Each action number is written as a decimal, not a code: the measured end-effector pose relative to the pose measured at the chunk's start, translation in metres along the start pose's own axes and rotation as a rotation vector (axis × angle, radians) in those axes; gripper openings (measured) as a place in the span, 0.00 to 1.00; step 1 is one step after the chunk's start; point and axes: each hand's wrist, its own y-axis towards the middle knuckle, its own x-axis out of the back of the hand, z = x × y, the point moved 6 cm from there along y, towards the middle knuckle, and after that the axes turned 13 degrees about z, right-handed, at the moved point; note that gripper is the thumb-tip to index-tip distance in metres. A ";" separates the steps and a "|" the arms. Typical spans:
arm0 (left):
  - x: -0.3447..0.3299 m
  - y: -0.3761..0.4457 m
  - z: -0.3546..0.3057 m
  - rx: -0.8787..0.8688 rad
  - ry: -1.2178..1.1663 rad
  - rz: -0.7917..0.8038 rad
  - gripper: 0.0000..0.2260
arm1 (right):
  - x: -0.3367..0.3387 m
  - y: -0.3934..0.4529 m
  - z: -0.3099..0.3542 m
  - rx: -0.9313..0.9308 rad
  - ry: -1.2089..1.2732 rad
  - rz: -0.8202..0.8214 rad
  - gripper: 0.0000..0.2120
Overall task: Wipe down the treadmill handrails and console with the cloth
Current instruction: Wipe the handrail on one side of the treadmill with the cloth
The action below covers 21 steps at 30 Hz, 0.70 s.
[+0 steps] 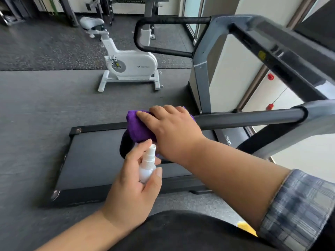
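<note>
Pressing cloth [139, 129] on handrail [244, 117] — right hand [172, 131] curled over it; left hand [134, 180] grips spray bottle [147, 167]

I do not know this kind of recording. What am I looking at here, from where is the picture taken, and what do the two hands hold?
There is no robot: a person works with bare hands. The single picture comes from a camera worn on the person's head, looking forward and down, so the arms enter from the bottom edge.

The big dark frame is a treadmill, with its flat black walking belt on the grey gym floor. The right hand presses a folded purple cloth around the end of the near black tubular handrail, wiping it. The left hand grips a small white plastic spray bottle, its nozzle up, close under the cloth.

Behind stand a white exercise bike and the treadmill's far black handrail.
</note>
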 end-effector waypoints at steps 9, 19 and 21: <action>-0.070 0.053 -0.030 -0.074 0.030 0.130 0.25 | -0.012 -0.068 -0.115 -0.176 0.070 -0.127 0.39; -0.145 0.092 -0.061 -0.094 0.027 0.235 0.25 | -0.020 -0.143 -0.231 -0.321 0.105 -0.209 0.36; -0.155 0.097 -0.065 -0.091 0.033 0.236 0.25 | -0.021 -0.155 -0.246 -0.333 0.100 -0.231 0.38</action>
